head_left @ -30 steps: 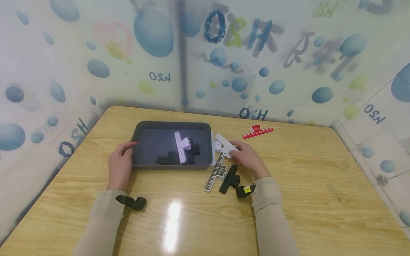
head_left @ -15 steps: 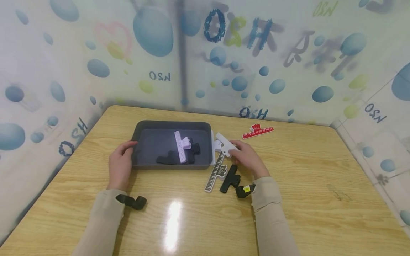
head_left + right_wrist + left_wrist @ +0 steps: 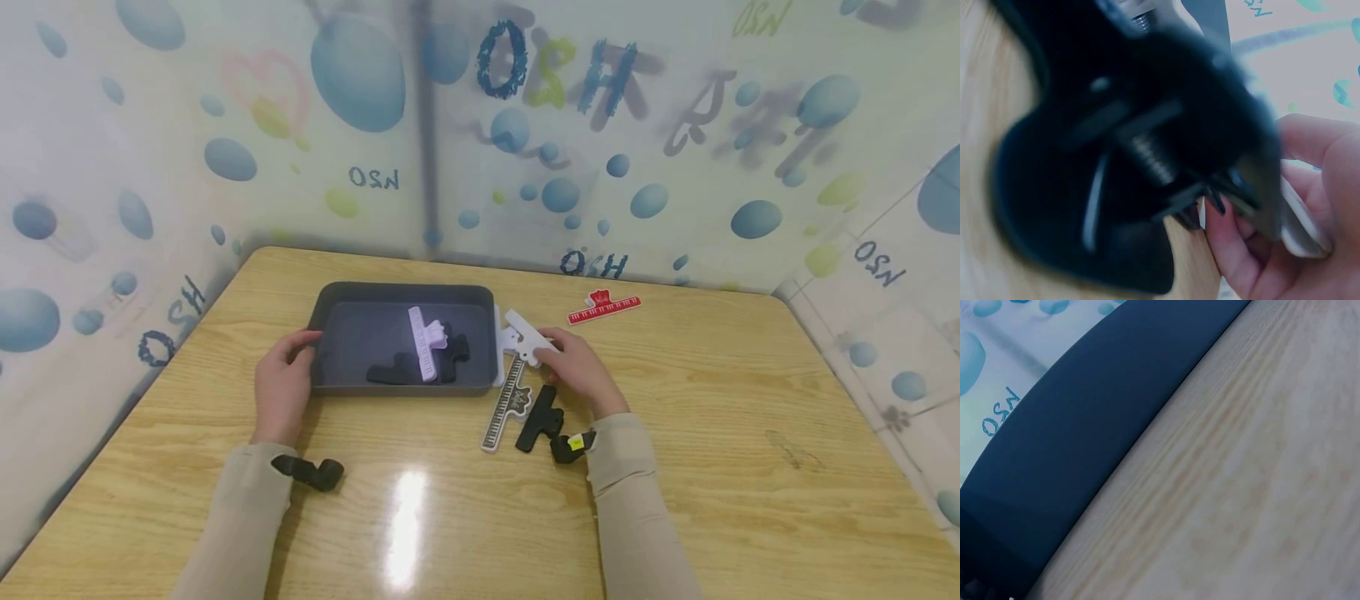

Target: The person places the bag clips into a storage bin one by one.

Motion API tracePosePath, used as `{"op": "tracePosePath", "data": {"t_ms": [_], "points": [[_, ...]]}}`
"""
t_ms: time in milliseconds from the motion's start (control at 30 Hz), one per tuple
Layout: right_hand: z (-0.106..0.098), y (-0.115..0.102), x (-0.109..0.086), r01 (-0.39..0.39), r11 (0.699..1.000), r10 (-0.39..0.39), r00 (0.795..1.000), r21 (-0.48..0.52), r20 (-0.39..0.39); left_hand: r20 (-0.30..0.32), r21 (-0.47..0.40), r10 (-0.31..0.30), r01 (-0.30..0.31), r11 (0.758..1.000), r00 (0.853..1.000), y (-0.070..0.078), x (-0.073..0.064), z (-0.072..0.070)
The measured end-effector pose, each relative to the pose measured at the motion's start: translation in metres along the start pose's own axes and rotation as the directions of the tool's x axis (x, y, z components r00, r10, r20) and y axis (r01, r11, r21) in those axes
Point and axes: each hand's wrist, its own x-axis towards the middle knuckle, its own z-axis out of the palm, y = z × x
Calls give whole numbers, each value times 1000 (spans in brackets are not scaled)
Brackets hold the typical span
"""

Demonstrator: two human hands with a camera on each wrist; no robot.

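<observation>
Table (image 3: 750, 467), wood-grained, rounded at the far corners. Tray (image 3: 405, 392), dark grey, rectangular, set towards the table's far left corner, long sides roughly parallel to the far edge; its wall runs slantwise across the left wrist view. Contents of tray: one lilac clip (image 3: 422, 344), lying towards the right end and reaching down to the near wall; one black clip (image 3: 457, 348), just right of the lilac one; one further black piece (image 3: 393, 373), along the near wall, shape hard to make out. Left hand (image 3: 281, 387): touching the tray's left end at the rim — how far its fingers are closed cannot be told. Right hand (image 3: 583, 373): pinching a white clip (image 3: 528, 333) between thumb and fingers, just off the tray's right end, the bar slanting down towards the palm. Second white clip (image 3: 507, 340): against the outside of the tray's right wall, partly hidden. Piano-key clip (image 3: 502, 407), black and white: on the table near the tray's near right corner, pointing to the table's near edge. Loose black clip (image 3: 539, 420): just right of the piano-key clip, tilted the same way. Red clip (image 3: 604, 311), printed with white keys: near the table's far edge, apart from the rest. Black straps with small housings, one at each wrist: left strap (image 3: 307, 472); right strap (image 3: 572, 447), bearing a yellow label.
</observation>
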Motion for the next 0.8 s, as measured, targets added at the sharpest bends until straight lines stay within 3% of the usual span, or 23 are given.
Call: {"op": "tracePosePath", "data": {"t_ms": [800], "points": [[1,1,0,3,1000,-3,1000,7,-1,-2,27,-9,9,1000,1000,1,-1,0]]}}
